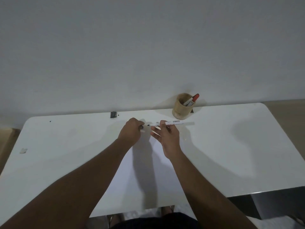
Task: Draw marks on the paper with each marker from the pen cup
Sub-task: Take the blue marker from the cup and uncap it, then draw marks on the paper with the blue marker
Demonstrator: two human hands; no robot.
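My right hand [166,134] holds a white marker [175,122] level above the table, its bare black tip pointing left. My left hand [131,131] is closed around the marker's dark cap [142,127], a short gap from the tip. A white sheet of paper [142,176] lies on the table under and between my forearms. A round wooden pen cup [180,107] stands at the table's far edge, right of my hands. Inside it leans a marker with a red cap [195,97].
The white table [231,146] stands against a plain wall. A small black object [113,115] sits at the far edge, left of the cup. There is a scuff [23,150] near the left edge. A dark cabinet [272,205] stands below the table's right corner.
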